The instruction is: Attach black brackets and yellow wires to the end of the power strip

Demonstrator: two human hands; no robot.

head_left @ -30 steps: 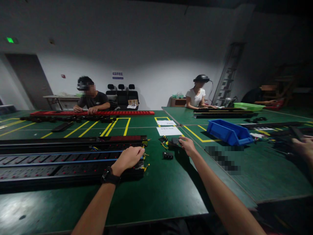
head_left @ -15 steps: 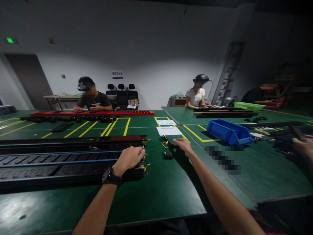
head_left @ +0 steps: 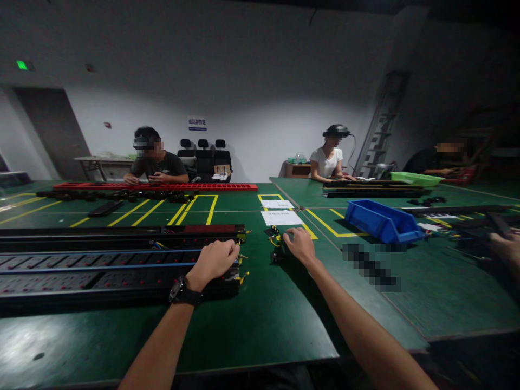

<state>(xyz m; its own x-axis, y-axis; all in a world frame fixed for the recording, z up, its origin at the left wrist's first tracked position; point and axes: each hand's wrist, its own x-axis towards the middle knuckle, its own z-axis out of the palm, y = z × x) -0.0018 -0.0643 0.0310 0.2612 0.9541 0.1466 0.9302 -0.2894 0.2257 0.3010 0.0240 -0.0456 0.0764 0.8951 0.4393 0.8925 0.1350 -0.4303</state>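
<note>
I have the hands apart over the green table [head_left: 300, 319]. My left hand [head_left: 215, 260] curls over the right end of a blue-edged black power strip [head_left: 134, 261] lying parallel to the table's near edge; its fingertips are hidden, so whether it grips anything I can't say. My right hand [head_left: 300, 245] is at a small black module [head_left: 277, 256], well in from that edge, its grip equally unclear to me. Yellow wires [head_left: 274, 242] lie just beside the module.
</note>
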